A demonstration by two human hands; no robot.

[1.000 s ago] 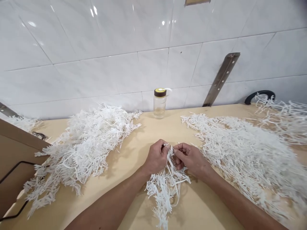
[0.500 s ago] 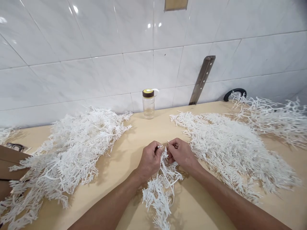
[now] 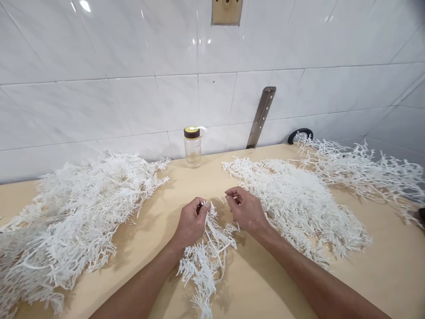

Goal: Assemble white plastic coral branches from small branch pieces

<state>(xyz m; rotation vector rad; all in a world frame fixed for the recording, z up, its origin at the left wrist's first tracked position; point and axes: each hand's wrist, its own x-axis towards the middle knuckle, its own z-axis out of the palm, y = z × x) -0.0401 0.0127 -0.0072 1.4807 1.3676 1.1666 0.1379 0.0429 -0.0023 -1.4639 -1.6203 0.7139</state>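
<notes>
My left hand [image 3: 193, 221] is closed, thumb against fingers, on the top end of a white branched plastic sprig [image 3: 202, 266]. The sprig's thin, twiggy strands hang down from the fingers and spread over the table between my forearms. To its right, my right hand [image 3: 245, 208] is pinched, a short gap from the left. A small white piece [image 3: 222, 200] shows at its fingertips, too small to make out well. Right of that hand lies a broad pile of similar white sprigs [image 3: 299, 199]; another heap of sprigs [image 3: 86, 212] lies on the left.
A clear bottle [image 3: 193, 150] with a dark and yellow lid stands near the tiled wall [image 3: 133, 102]. A metal strip [image 3: 262, 117] leans on the wall, and a black curved object [image 3: 300, 133] sits beside it. Looser white branches [image 3: 365, 168] cover the table's [image 3: 179, 184] far right.
My right hand has drawn away from the left, opening a gap between them. The left hand keeps its hold on the sprig. The whole view has turned slightly to the right.
</notes>
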